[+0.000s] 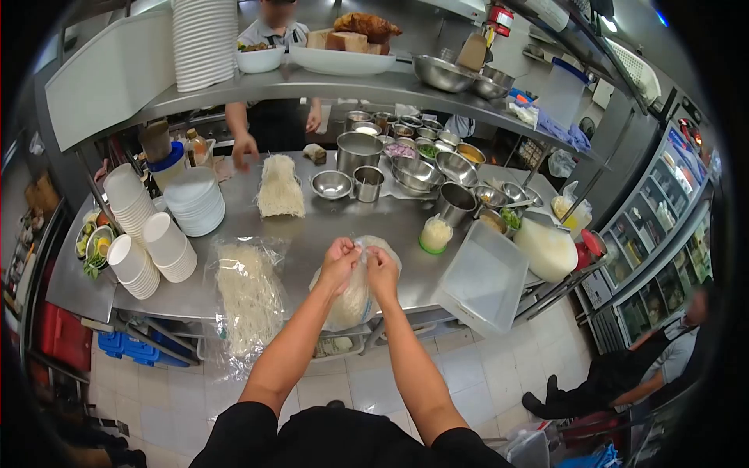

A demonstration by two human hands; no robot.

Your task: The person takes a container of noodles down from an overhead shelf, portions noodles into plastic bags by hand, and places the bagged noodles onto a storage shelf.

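Note:
At the front edge of the steel table, my left hand [340, 264] and my right hand [381, 273] are close together, fingers closed on the gathered top of a clear plastic bag [353, 303]. Pale, thin noodles seem to fill the bag, which bulges below my hands. My forearms and fingers cover part of it. To the left, a clear bag of dried rice noodles [250, 292] lies flat and hangs over the edge. Farther back is an unwrapped block of dried rice noodles [280, 187].
Stacked white bowls [173, 253] and plates [194, 201] stand at left. Metal pots [360, 154] and bowls of ingredients fill the back right, near a translucent tub [484, 279]. An overhead shelf [328, 82] spans the table. A co-worker's hand [245, 148] reaches in opposite; another person sits right.

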